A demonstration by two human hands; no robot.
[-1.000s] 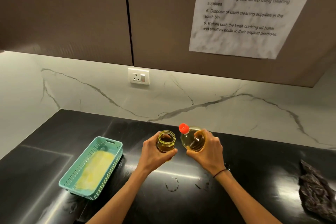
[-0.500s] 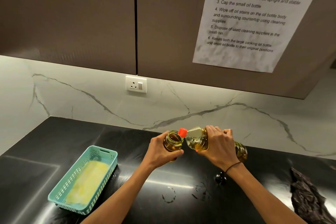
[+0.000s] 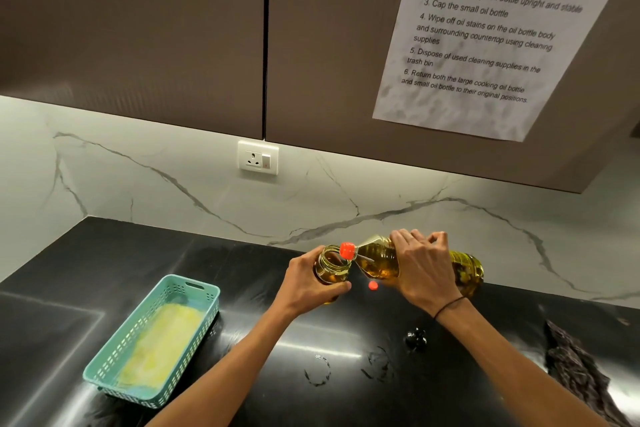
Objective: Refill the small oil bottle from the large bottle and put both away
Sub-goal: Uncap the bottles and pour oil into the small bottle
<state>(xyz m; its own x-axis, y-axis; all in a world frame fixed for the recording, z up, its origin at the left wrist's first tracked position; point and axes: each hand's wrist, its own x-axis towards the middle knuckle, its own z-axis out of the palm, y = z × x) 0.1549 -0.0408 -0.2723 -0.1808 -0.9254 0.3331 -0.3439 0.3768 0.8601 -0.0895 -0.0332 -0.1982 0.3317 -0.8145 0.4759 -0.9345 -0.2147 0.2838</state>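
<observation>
Gripping the small oil bottle [image 3: 331, 265] around its lower body, the left hand [image 3: 308, 284] holds it above the black countertop [image 3: 242, 274], mouth open and facing up, amber oil visible inside. The right hand [image 3: 424, 269] is wrapped over the middle of the large oil bottle [image 3: 381, 258], fingers curled around it, holding it tipped close to horizontal with its red-capped neck [image 3: 347, 250] pointing toward nine o'clock, directly over the rim of the small bottle; whether neck and rim touch cannot be told. The large bottle's base extends toward three o'clock past the hand. A small red dot [image 3: 373, 285] shows below the large bottle, at about six o'clock from its shoulder; its nature cannot be determined. A teal basket [image 3: 194, 291] with a yellow cloth inside sits on the countertop at eight o'clock from the hands, well apart. A small dark object [image 3: 416, 340] lies at five o'clock from the right hand, and a dark crumpled cloth [image 3: 571, 364] lies farther out near the right edge. An instruction sheet [image 3: 485, 38] is fixed to the upper cabinet at one o'clock.
</observation>
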